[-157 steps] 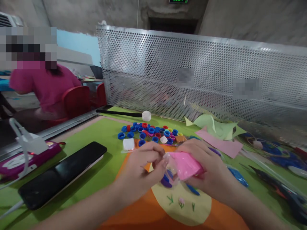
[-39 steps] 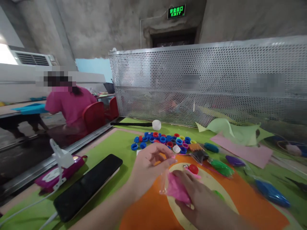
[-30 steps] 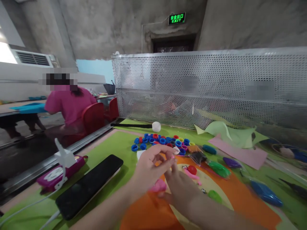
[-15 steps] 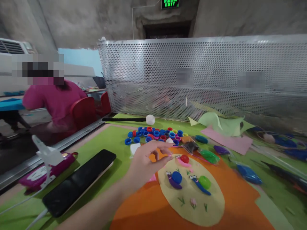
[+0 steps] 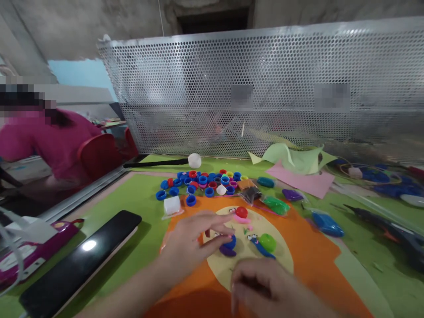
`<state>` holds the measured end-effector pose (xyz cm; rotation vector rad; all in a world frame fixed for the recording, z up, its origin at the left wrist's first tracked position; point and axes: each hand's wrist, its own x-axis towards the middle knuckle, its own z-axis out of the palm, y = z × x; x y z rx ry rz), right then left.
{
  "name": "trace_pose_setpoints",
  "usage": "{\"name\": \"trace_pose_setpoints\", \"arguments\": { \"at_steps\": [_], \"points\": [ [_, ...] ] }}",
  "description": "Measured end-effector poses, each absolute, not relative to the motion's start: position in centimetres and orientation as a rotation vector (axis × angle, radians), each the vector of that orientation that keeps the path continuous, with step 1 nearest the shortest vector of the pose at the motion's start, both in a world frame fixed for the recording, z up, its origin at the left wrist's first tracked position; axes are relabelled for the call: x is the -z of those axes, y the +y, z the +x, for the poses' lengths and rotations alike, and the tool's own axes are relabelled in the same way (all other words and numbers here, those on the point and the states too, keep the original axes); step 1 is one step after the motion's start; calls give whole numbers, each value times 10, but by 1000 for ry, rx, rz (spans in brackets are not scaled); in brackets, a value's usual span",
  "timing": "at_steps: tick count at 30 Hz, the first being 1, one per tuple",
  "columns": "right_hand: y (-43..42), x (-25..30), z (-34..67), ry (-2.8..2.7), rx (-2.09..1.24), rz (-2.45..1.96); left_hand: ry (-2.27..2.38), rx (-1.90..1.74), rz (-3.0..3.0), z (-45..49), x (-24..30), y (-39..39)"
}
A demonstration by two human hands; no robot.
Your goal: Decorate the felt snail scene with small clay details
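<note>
My left hand (image 5: 194, 240) hovers over the left side of a yellow felt oval (image 5: 281, 265) that lies on an orange felt sheet (image 5: 318, 274). Its thumb and forefinger are drawn together in a pinch, and I cannot make out what they hold. Their tips are near a blue-capped clay snail (image 5: 229, 245). A red-capped pink snail (image 5: 241, 213) and a green-capped snail (image 5: 266, 242) also sit on the oval. My right hand (image 5: 261, 285) is low at the front of the oval, fingers curled downward and blurred by motion.
A pile of coloured bottle caps (image 5: 202, 182) and a white block (image 5: 172, 205) lie behind the sheet. Bagged clay in green (image 5: 276, 205), purple (image 5: 292, 194) and blue (image 5: 326, 224) lies right. A black phone (image 5: 76, 265) lies left, a perforated metal screen (image 5: 265, 92) stands behind. A person in pink sits far left.
The view has tilted down and right. My right hand has come back into view at the bottom. The pink clay bag is no longer visible. My left hand has lowered toward the oval.
</note>
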<state>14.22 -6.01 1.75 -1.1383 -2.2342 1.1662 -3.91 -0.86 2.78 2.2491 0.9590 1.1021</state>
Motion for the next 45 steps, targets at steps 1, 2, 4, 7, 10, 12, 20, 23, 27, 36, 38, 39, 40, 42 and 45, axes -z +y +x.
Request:
{"name": "trace_pose_setpoints", "arguments": {
  "at_steps": [1, 2, 4, 7, 10, 12, 20, 23, 27, 36, 38, 39, 40, 42, 45],
  "points": [
    [-54, -19, 144, -2128, -1190, -1148, 953, -1139, 2320, -39, -28, -9],
    [-48, -20, 145, -2015, -1210, -1153, 949, -1184, 2404, -40, -28, -9],
    [-38, -22, 147, -1843, -1225, -1159, 932, -1287, 2607, -41, -29, -8],
    [-31, -24, 148, -1780, -1225, -1170, 892, -1359, 2929, -42, -27, -8],
    [-31, -24, 145, -1740, -1255, -1162, 831, -1301, 3103, -44, -21, -9],
    [-31, -24, 143, -1709, -1281, -1159, 809, -1209, 3128, -46, -16, -10],
    [-31, -16, 143, -1659, -1325, -1186, 712, -1236, 3143, -43, -14, -16],
    [-29, -12, 142, -1642, -1349, -1181, 757, -1354, 3121, -39, -16, -17],
    [-28, -9, 142, -1612, -1360, -1179, 660, -1252, 3164, -37, -19, -19],
    [-27, -3, 145, -1629, -1362, -1177, 649, -1217, 3196, -38, -17, -21],
    [-27, -1, 147, -1649, -1310, -1184, 670, -1214, 3201, -38, -15, -21],
    [-27, -1, 147, -1659, -1277, -1188, 689, -1223, 3195, -38, -15, -21],
    [-27, -1, 148, -1670, -1252, -1190, 715, -1237, 3187, -38, -15, -22],
    [-26, -3, 148, -1678, -1232, -1184, 779, -1281, 3156, -36, -16, -22],
    [-23, -8, 149, -1626, -1237, -1190, 830, -1371, 3119, -34, -21, -23]
  ]
}}
